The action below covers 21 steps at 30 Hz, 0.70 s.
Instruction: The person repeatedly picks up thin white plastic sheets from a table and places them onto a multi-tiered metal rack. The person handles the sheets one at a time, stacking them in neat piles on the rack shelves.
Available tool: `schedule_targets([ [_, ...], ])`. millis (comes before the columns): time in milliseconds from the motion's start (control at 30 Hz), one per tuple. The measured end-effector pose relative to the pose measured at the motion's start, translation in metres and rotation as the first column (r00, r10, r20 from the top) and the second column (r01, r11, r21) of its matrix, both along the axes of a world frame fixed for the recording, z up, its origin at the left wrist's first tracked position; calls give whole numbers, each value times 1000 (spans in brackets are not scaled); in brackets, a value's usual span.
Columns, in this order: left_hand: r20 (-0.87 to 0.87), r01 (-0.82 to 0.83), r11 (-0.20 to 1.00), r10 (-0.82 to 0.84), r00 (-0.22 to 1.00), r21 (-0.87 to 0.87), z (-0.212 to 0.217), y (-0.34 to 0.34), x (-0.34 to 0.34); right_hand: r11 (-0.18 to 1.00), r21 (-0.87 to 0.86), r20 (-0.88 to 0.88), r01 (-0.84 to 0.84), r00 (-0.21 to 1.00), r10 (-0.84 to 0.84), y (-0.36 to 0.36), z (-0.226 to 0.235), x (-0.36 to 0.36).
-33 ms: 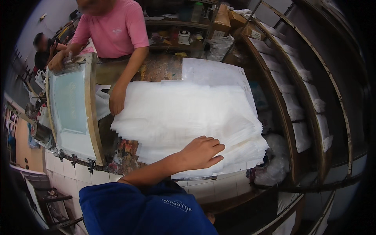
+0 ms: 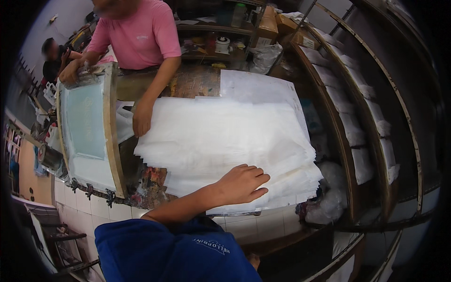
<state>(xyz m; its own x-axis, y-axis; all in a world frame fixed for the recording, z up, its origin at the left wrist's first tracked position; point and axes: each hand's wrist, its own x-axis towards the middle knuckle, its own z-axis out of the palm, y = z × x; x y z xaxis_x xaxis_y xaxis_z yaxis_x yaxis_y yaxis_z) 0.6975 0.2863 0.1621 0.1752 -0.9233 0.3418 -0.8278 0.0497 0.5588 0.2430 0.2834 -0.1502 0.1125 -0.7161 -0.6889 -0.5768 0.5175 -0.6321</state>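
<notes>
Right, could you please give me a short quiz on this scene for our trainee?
1. True or false: the left hand rests on the stack of white sheets.
2. What colour is the co-worker's shirt? A green, B pink, C black.
3. Fill in: the wooden-framed screen lies to the stack's ____ in the picture.
Key: 1 true; 2 B; 3 left.
</notes>
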Motion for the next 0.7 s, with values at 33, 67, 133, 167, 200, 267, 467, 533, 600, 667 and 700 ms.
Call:
schedule_targets([
  [33,11,-19,1000,19,1000,4,-1,4,1,999,-39,39,-20,999,22,-9,-4,-2],
  [67,24,-26,1000,26,999,4,0,8,2,998,-60,82,-7,997,12,-17,-6,-2],
  [133,49,-68,998,67,997,9,2,16,12,983,20,168,182,969,-183,-40,-25,10],
  [167,63,-87,996,86,994,19,5,21,14,989,-29,101,145,985,-141,-46,-45,7],
  [200,71,-101,995,99,993,25,8,25,16,991,-81,27,111,994,-109,-54,-77,-4],
  [267,66,-137,990,136,989,21,6,34,19,994,-103,-23,31,999,-33,-61,-91,0],
  [467,50,-182,983,181,982,10,11,44,17,928,-219,-147,-301,951,274,-36,-65,14],
  [533,48,-185,983,186,981,-6,8,43,17,970,-51,-114,-237,966,230,-23,10,44],
  [600,57,-165,986,167,984,-25,11,36,14,948,-150,-102,-281,958,268,-17,8,30],
  [667,62,-150,988,153,986,-44,14,31,12,966,-99,-144,-240,964,225,-13,12,25],
  [700,65,-145,988,148,987,-53,14,29,10,985,-1,-195,-170,967,167,-12,16,25],
])
